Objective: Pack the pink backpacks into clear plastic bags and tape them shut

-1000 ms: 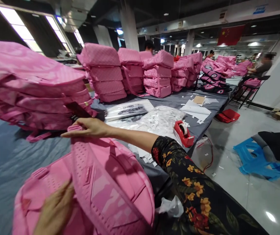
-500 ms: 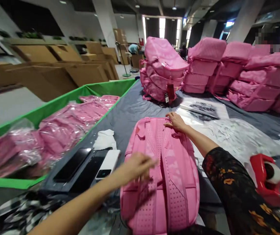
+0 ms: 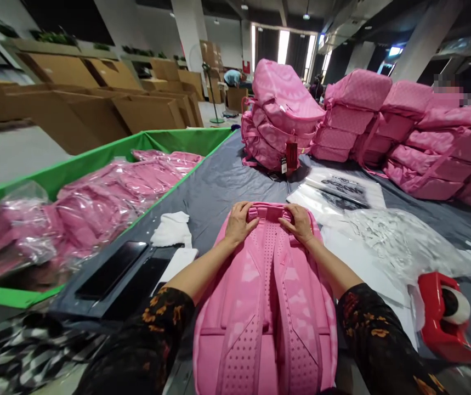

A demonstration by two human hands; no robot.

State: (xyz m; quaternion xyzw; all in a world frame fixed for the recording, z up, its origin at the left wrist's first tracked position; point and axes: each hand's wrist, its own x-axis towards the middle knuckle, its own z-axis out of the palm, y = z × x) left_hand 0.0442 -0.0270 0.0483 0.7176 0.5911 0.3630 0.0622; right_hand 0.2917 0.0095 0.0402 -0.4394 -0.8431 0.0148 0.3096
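A pink backpack (image 3: 266,307) lies before me with its shoulder straps facing up and its top end pointing away. My left hand (image 3: 240,224) grips the top left of it, thumb on the strap side and fingers curled over the edge. On the top right, my right hand (image 3: 298,222) holds the same backpack in a like grip. Between the two hands the top edge and the strap ends show. The fingertips behind the edge are partly hidden.
Left of the table, a green-rimmed bin (image 3: 107,151) holds plastic-wrapped pink bags. Phones (image 3: 112,270) and a white cloth (image 3: 172,229) lie nearby. Rightward are clear plastic bags (image 3: 408,236) and a red tape dispenser (image 3: 436,318). Stacked pink backpacks (image 3: 284,115) stand behind.
My left hand has moved up and away from over the straps to the backpack's top left and closed there. The right hand stays at the top right, its grip slightly shifted.
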